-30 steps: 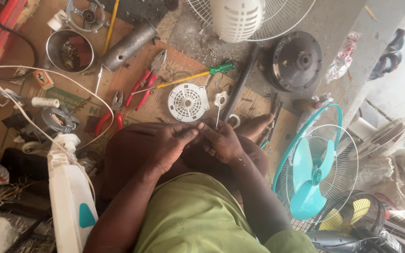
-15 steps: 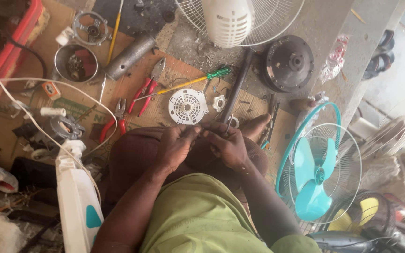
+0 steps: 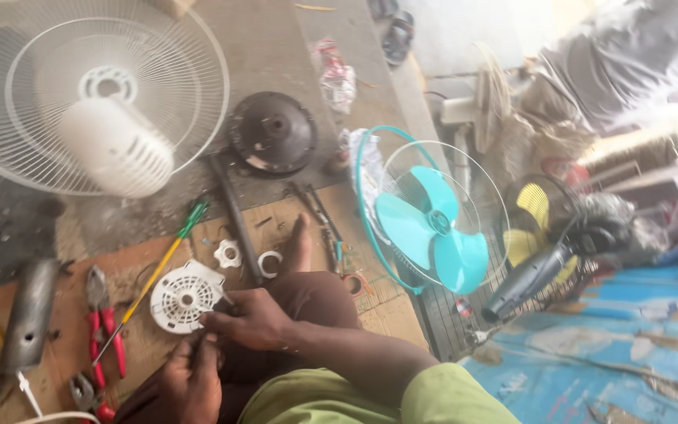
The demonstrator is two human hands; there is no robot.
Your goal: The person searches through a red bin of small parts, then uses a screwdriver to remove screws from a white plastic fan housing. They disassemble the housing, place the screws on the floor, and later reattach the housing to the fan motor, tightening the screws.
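A round white slotted plastic fan cover [image 3: 185, 296] lies on the brown board [image 3: 147, 345] by the person's knee. The right hand [image 3: 251, 318] touches its edge, fingers curled; what they pinch cannot be told. The left hand [image 3: 190, 383], just below, is closed around something small and hidden, with red-handled pliers [image 3: 103, 326] lying nearby.

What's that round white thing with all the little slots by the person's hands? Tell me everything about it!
The round white cover looks like a plastic fan motor housing: a disc with slim slots fanning out like spokes around a small centre hole, and a thicker rim. It lies flat on the brown board, slotted face up, looking dusty. The right hand sits at its right edge, fingertips seeming to touch the rim, while the left hand is just below it. A yellow-shafted screwdriver lies slanted along its left side.
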